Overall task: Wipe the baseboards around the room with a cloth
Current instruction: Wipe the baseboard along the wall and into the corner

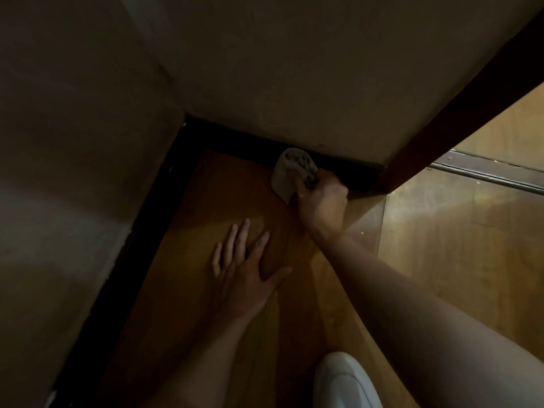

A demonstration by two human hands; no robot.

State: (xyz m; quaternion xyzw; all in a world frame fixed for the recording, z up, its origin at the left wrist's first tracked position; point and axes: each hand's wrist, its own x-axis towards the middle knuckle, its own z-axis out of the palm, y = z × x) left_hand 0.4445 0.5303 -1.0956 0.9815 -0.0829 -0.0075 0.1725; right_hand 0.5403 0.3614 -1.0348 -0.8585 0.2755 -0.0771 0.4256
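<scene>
A dark baseboard [235,138] runs along the foot of the far wall and turns at the corner into a second dark baseboard [141,222] along the left wall. My right hand [321,201] is closed around a pale, bunched cloth [284,175], which presses against the far baseboard near its right end. My left hand [244,263] lies flat on the wooden floor with fingers spread, holding nothing. The scene is dim.
A dark wooden door frame [459,113] rises diagonally just right of the cloth. Beyond it lie a metal threshold strip [488,172] and more floor. A white shoe [344,381] is at the bottom edge. Beige walls [73,142] close the corner.
</scene>
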